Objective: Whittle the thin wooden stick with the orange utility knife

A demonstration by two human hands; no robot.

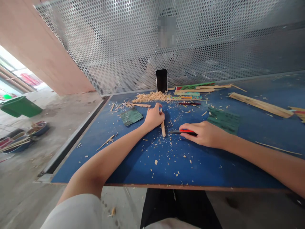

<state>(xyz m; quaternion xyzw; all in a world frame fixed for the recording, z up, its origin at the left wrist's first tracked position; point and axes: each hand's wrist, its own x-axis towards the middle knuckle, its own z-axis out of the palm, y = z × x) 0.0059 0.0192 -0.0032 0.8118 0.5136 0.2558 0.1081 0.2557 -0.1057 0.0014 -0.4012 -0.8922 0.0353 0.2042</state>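
My left hand (155,117) is closed around a short, pale wooden stick (163,129), whose lower end points towards me on the blue tabletop. In my right hand (206,133) is a red and black utility knife (188,131), gripped by its handle. Its blade end points left at the stick's lower end, with a small gap between them. Small wood chips (156,162) are scattered around both hands. A green sheet that looks like sandpaper (131,116) lies left of my left hand, and another green sheet (225,120) is partly behind my right hand.
A phone (161,80) leans upright against the perforated metal panel (133,41). A heap of shavings (150,96) and several coloured strips (188,93) lie before it. A longer wooden piece (260,105) rests at the right. A green bin (22,106) is on the floor at left.
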